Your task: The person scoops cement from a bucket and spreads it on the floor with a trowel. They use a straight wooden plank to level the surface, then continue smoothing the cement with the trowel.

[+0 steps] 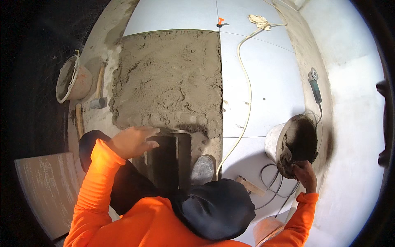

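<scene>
My right hand (305, 175) is at the near rim of a mortar bucket (273, 140) on my right. Its fingers are closed on what looks like a trowel (286, 156), coated in mortar and partly inside the bucket; the hand hides its handle. My left hand (132, 142) hangs with nothing in it, thumb and fingers apart, over the near edge of a mortar bed (169, 80). The bed is rough and grey-brown, spread beside large pale floor tiles (271, 80).
To the left are another bucket (83, 81), a mallet (98, 102), a wood strip (79, 120) and a board (46, 188). At right lie an angle grinder (314, 88) and a wood block (251, 186). A pale cord (249, 89) crosses the tiles near an orange tile leveler (220, 22).
</scene>
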